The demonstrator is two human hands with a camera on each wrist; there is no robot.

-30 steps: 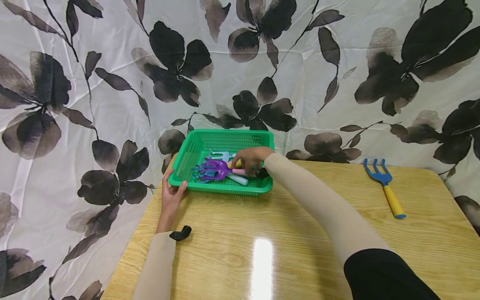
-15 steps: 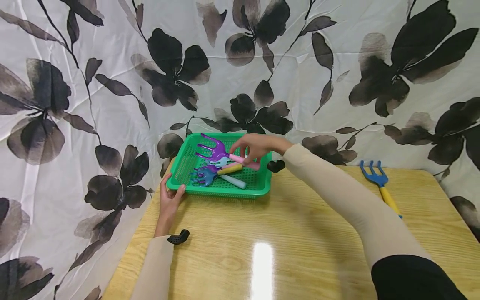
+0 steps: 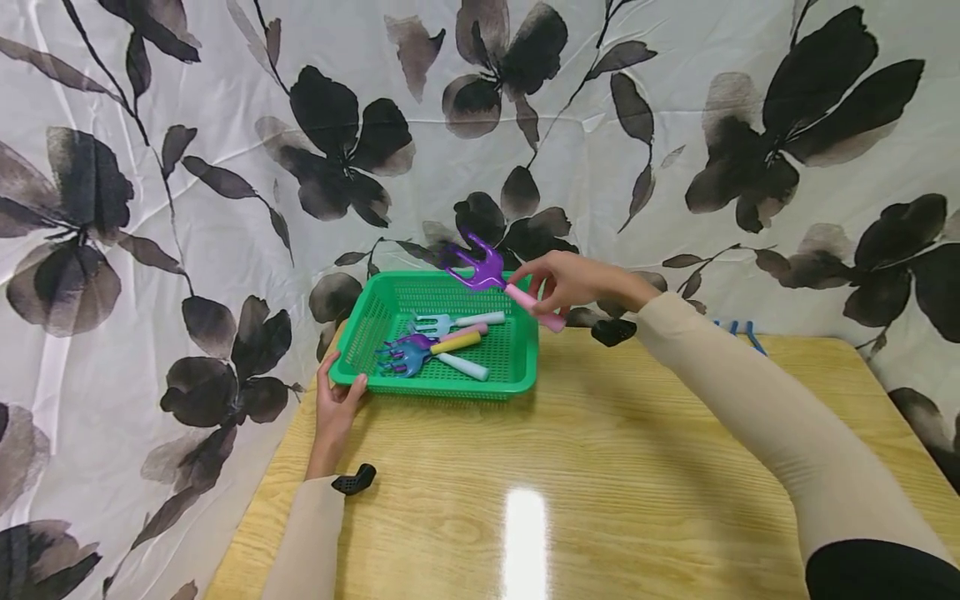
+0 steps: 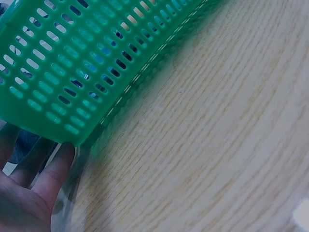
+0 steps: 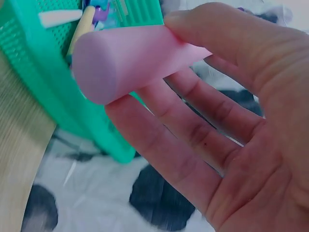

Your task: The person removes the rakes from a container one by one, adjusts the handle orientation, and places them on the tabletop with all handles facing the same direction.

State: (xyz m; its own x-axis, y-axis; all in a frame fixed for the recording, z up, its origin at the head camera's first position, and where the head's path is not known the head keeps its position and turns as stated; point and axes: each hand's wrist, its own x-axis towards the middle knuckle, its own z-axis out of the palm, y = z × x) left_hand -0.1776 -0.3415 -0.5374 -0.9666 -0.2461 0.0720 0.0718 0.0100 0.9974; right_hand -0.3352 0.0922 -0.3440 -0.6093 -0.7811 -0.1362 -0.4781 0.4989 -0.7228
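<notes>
My right hand point(image 3: 581, 282) pinches the pink handle point(image 5: 130, 60) of a purple toy garden fork point(image 3: 483, 268), held above the right back part of a green plastic basket point(image 3: 442, 385). The fork's tines point up and left. My left hand point(image 3: 335, 417) holds the basket's front left corner, its fingers touching the wall point(image 4: 63, 96) in the left wrist view. Inside the basket lie more small forks: a light blue one point(image 3: 442, 323), a blue one with a yellow handle point(image 3: 456, 342), and a purple one partly covered. A pale handle point(image 3: 463, 367) sticks out beneath them.
The basket stands at the back left of a wooden table point(image 3: 615, 467), close to a floral cloth point(image 3: 225, 208) hanging behind. Farther right, blue tines point(image 3: 750, 335) show past my right sleeve, which hides the rest of that fork.
My right hand has lifted the purple fork with the pink handle out of the basket, moving it up and right. My left hand stays at the basket's corner.
</notes>
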